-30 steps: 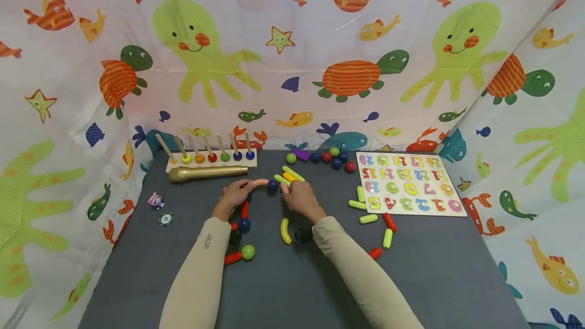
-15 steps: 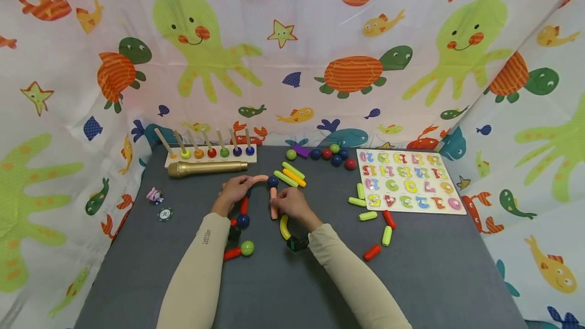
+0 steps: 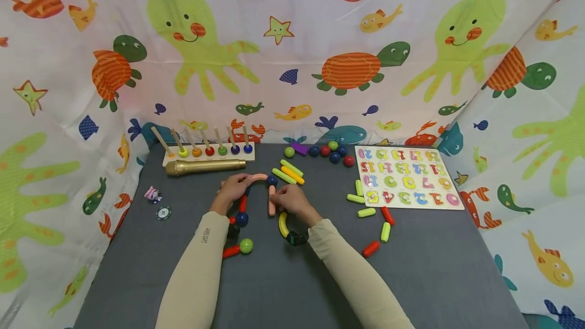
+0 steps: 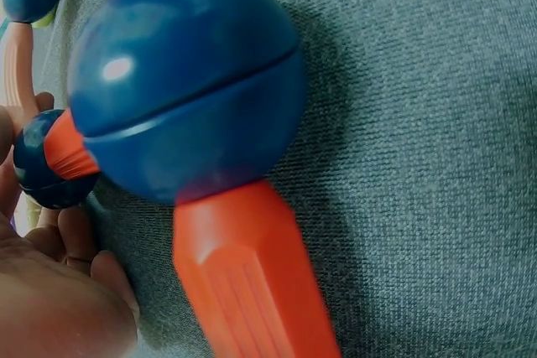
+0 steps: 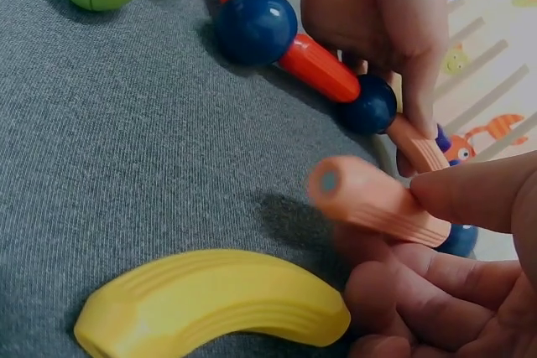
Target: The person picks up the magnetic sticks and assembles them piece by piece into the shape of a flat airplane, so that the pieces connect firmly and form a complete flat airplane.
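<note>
the right hand (image 3: 289,199) pinches a straight salmon-pink plastic rod (image 3: 271,201) between thumb and fingers (image 5: 470,194), its long axis running away from the person, far end just below a dark blue ball (image 3: 271,181). that ball caps a curved salmon-pink arch piece (image 3: 258,178), whose other end the left hand (image 3: 234,188) grips with curled fingers. so the joint lies straight ahead of the rod's tip, nearer the right hand. a curved yellow plastic piece (image 5: 214,299) lies just beside the right wrist on the grey cloth table (image 3: 434,268).
</note>
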A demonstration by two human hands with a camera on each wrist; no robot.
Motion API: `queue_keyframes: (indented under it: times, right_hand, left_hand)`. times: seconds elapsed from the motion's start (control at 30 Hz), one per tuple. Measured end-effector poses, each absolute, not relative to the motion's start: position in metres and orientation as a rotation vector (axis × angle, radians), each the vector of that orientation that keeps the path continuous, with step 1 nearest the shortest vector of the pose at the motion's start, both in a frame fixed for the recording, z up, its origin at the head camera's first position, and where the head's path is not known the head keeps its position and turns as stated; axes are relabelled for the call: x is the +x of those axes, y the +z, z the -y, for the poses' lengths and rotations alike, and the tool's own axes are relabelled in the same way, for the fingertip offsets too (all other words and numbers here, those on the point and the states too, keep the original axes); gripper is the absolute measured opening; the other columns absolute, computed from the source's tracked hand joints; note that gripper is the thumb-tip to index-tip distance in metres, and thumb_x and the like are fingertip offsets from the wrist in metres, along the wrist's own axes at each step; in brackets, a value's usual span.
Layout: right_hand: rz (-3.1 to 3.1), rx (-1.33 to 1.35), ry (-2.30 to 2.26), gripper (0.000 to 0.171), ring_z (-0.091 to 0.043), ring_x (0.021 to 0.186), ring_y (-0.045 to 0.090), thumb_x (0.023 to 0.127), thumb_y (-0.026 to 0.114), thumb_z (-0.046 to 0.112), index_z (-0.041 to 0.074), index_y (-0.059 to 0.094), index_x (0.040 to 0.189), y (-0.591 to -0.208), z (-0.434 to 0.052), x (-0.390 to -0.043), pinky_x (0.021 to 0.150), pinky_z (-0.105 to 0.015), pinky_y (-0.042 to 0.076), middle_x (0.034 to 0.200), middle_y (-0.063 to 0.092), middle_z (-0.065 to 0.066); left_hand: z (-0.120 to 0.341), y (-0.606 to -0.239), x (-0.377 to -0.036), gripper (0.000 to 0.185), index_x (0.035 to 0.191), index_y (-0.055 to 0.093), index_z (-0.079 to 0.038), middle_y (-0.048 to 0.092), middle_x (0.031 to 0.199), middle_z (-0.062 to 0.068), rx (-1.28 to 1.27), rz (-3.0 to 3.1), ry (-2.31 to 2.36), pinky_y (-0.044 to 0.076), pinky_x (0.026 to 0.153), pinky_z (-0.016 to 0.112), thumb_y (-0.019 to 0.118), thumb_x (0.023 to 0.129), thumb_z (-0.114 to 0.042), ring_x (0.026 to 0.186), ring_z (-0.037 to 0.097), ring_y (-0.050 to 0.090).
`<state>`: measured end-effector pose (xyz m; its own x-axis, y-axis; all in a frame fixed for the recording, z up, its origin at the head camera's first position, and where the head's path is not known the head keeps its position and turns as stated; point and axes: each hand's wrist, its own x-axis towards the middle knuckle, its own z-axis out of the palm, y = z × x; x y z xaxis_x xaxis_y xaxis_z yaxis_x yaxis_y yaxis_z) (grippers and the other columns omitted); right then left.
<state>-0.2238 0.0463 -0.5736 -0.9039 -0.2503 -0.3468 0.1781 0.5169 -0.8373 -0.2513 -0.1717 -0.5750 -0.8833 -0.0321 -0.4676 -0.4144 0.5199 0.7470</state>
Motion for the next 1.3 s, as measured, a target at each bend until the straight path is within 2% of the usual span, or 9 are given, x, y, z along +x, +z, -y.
queue_keyframes:
  times: [0.23,0.4,0.5,0.63,0.77,0.87,1.0,1.17,1.3]
  right_hand:
    - [-2.346,-0.082,-1.358,0.029,-0.012,0.054,0.051,0.103,0.073,0.023,0.005,0.076,0.081,-0.578,-0.047,-0.224,0.051,-0.025,0.040,0.064,0.060,-0.002]
    - [-2.378,-0.103,-1.340,0.028,-0.012,0.055,0.052,0.101,0.074,0.023,0.008,0.074,0.078,-0.581,-0.047,-0.223,0.052,-0.026,0.041,0.062,0.059,0.000]
    - [-2.417,-0.121,-1.315,0.027,-0.013,0.056,0.054,0.101,0.075,0.024,0.008,0.073,0.078,-0.581,-0.046,-0.222,0.053,-0.026,0.042,0.064,0.061,0.000]
    - [-2.474,-0.136,-1.273,0.027,-0.013,0.056,0.055,0.100,0.076,0.025,0.009,0.073,0.078,-0.581,-0.044,-0.220,0.053,-0.026,0.042,0.064,0.062,0.000]
    - [-2.523,-0.149,-1.243,0.025,-0.013,0.056,0.054,0.099,0.076,0.022,0.009,0.072,0.078,-0.582,-0.044,-0.220,0.052,-0.026,0.041,0.064,0.060,0.001]
    - [-2.542,-0.168,-1.254,0.024,-0.013,0.057,0.054,0.099,0.076,0.021,0.009,0.071,0.079,-0.582,-0.045,-0.220,0.053,-0.026,0.042,0.065,0.060,0.001]
    - [-2.546,-0.201,-1.276,0.022,-0.014,0.060,0.055,0.102,0.073,0.023,0.008,0.074,0.085,-0.583,-0.050,-0.222,0.056,-0.027,0.043,0.069,0.062,0.000]
    - [-2.593,-0.185,-1.256,0.019,-0.015,0.067,0.056,0.103,0.069,0.023,0.007,0.078,0.099,-0.582,-0.066,-0.230,0.062,-0.029,0.044,0.078,0.066,-0.001]
    - [-2.665,-0.130,-1.265,0.016,-0.019,0.073,0.059,0.101,0.069,0.019,0.005,0.077,0.103,-0.574,-0.085,-0.246,0.068,-0.032,0.048,0.085,0.069,-0.004]
  left_hand:
    - [0.174,-0.574,-0.246,0.047,0.154,0.058,-0.010,0.051,0.158,0.017,-0.290,-2.408,1.311,0.021,0.119,0.065,0.050,0.116,-0.036,0.144,0.044,0.030]
    - [0.186,-0.574,-0.235,0.050,0.155,0.052,-0.002,0.055,0.149,0.024,-0.183,-2.385,1.381,0.040,0.113,0.056,0.052,0.115,-0.032,0.133,0.041,0.049]
    - [0.197,-0.573,-0.225,0.049,0.153,0.050,0.003,0.058,0.138,0.025,-0.127,-2.430,1.357,0.045,0.106,0.053,0.053,0.114,-0.027,0.122,0.039,0.056]
    - [0.211,-0.572,-0.206,0.048,0.151,0.051,0.005,0.058,0.128,0.022,-0.065,-2.468,1.329,0.045,0.098,0.050,0.055,0.113,-0.023,0.113,0.036,0.055]
    - [0.218,-0.570,-0.190,0.043,0.144,0.057,0.007,0.061,0.123,0.020,0.086,-2.508,1.236,0.046,0.097,0.053,0.058,0.111,-0.021,0.110,0.036,0.057]
    - [0.219,-0.569,-0.182,0.044,0.141,0.060,0.007,0.060,0.130,0.023,0.200,-2.536,1.122,0.044,0.104,0.059,0.061,0.110,-0.025,0.120,0.041,0.056]
    - [0.218,-0.568,-0.175,0.056,0.144,0.060,0.004,0.051,0.144,0.027,0.219,-2.538,1.001,0.037,0.112,0.065,0.067,0.106,-0.037,0.134,0.047,0.045]
    - [0.216,-0.567,-0.167,0.069,0.148,0.057,0.000,0.046,0.149,0.025,0.206,-2.556,0.853,0.034,0.111,0.065,0.077,0.099,-0.043,0.132,0.045,0.042]
    - [0.213,-0.569,-0.165,0.059,0.142,0.061,-0.003,0.046,0.148,0.022,0.188,-2.572,0.847,0.034,0.110,0.062,0.081,0.097,-0.036,0.130,0.042,0.042]
